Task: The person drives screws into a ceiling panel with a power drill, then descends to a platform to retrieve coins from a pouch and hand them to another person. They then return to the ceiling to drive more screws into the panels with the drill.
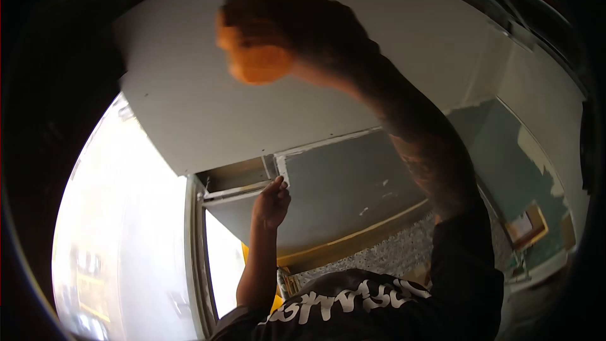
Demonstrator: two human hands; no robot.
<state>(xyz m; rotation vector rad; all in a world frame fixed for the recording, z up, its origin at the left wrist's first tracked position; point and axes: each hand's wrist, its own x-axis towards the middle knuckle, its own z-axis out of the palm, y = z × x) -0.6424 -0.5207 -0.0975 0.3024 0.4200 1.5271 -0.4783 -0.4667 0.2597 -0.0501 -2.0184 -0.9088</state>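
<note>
My right hand (278, 22) is raised high and wrapped round an orange drill (259, 66), both blurred and in shadow. The drill's dark nose and thin tip point up, overlapping the pale ceiling panel (202, 82) near its far edge. Lower down, my left hand (273, 202) is closed with its fingertips pinched together; what they hold, if anything, I cannot make out. Those fingertips are beside the white metal frame (282, 167) at the panel's edge, where an open gap (237, 175) shows.
Small dark screw spots dot the panel. A bright opening (120, 227) lies to the left. Behind my arms is a grey wall (347, 183) with a yellow band (341, 246) and speckled surface below. An orange-framed box (527, 227) is at the right.
</note>
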